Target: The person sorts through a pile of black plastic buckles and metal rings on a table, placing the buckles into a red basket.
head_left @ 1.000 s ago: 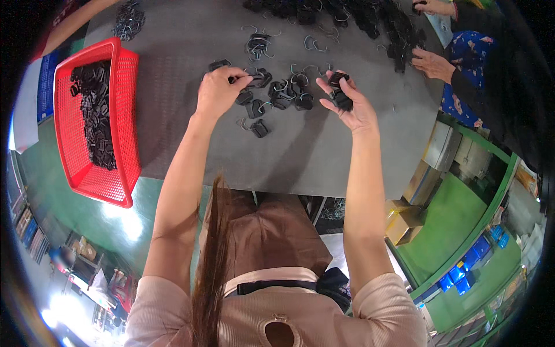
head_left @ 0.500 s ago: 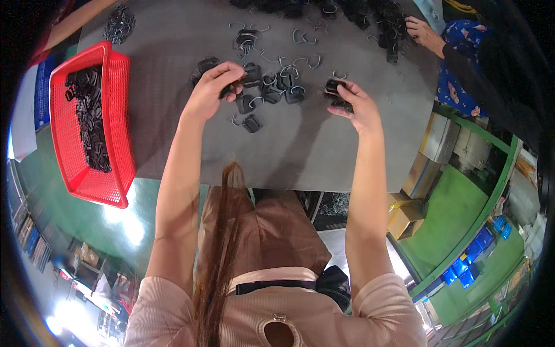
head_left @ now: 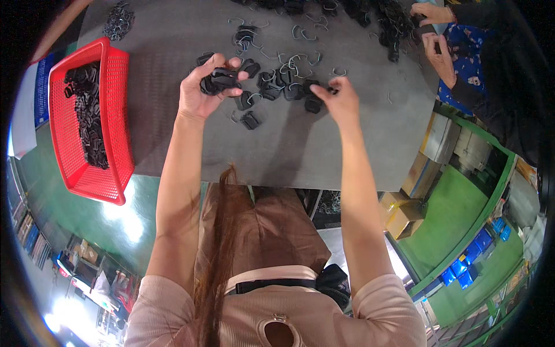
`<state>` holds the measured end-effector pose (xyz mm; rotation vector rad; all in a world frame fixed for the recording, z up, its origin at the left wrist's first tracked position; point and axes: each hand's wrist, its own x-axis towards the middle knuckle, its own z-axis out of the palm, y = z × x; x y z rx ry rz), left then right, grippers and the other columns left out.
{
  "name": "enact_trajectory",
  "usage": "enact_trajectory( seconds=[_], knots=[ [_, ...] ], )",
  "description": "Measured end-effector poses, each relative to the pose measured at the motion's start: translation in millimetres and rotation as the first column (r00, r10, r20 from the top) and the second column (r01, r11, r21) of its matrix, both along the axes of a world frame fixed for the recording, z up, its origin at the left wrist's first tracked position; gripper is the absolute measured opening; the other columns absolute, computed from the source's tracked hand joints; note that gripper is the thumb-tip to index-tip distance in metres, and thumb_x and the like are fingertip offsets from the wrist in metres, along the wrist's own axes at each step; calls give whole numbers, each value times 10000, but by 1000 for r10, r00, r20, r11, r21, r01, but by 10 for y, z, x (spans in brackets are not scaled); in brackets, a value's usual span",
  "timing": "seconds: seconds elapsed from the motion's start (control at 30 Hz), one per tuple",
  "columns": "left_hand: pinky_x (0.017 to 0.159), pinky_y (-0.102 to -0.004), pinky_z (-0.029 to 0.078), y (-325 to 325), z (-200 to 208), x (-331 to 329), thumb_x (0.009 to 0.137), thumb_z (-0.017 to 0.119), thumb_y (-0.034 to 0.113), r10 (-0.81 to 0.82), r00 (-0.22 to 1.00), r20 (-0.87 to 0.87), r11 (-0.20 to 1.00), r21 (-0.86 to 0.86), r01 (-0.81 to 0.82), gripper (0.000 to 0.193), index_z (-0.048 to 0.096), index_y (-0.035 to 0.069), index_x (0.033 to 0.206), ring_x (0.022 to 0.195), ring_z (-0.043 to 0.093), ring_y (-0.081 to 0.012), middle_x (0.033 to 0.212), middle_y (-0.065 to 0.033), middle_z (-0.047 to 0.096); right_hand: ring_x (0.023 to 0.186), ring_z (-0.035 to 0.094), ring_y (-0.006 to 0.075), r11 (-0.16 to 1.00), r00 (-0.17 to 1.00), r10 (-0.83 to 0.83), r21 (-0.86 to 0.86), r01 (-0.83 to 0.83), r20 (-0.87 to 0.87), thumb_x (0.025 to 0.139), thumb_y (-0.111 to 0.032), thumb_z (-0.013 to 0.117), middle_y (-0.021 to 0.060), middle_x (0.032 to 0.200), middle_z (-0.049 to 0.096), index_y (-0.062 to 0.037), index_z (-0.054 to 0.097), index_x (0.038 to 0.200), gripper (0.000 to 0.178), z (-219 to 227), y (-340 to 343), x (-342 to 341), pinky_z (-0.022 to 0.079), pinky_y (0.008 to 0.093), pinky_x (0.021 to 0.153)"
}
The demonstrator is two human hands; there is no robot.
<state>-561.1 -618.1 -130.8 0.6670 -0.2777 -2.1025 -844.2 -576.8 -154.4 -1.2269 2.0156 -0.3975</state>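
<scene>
Head view: cupping black clips (head_left: pixel 219 80) in half-curled left hand (head_left: pixel 196 95); working near-closed right hand (head_left: pixel 343 103) at loose clips (head_left: pixel 313 105) on table (head_left: pixel 231 151) (cannot tell if gripping). Seemingly picking up; calls next for clean pinch.

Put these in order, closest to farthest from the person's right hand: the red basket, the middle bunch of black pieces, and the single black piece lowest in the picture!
From the right hand, in the head view:
1. Middle bunch of black pieces: just to its left.
2. Single black piece: farther left, toward the person.
3. Red basket: far left.
</scene>
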Motion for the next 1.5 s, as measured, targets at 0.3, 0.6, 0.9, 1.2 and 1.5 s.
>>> enact_trajectory(
  seconds=[0.3,0.6,0.9,1.2,1.5],
  knots=[
    [636,-331,451,-53,-172,-460,723,664,183,243,-183,953,903,-153,401,203,572,63,857,750,569,-215,821,-71,574,714,566,173,955,301,-292,264,133,908,750,-124,623,58,780,585,-74,565,846,123,134,75,-288,385,208,460],
    [594,-316,461,-146,-31,-273,763,637,158,-179,367,913,904,6,427,246,519,56,953,814,592,-225,893,-70,574,674,562,134,994,997,8,107,0,-71,673,-229,729,35,750,589,-76,580,839,271,64,296,81,427,260,534],
    [544,-234,437,260,-15,184,823,570,219,-48,901,430,998,-23,64,126,541,99,793,753,567,-156,791,-44,550,712,580,161,963,261,-265,266,32,928,724,-149,675,33,816,580,-90,554,844,180,230,336,-38,392,252,452],
    [619,-365,463,587,-181,-350,657,710,187,360,-253,898,772,-135,621,351,563,90,960,710,583,-267,861,-89,584,820,581,302,992,958,127,53,-117,-257,633,-302,737,117,914,597,-52,550,915,420,109,107,625,452,392,696],
    [617,-326,432,540,89,101,728,627,315,27,58,998,943,-44,330,317,603,26,855,661,574,-198,707,-122,596,599,490,66,930,897,-168,366,8,409,685,-174,708,-4,661,528,-46,560,887,281,185,156,385,289,195,424]
  ],
)
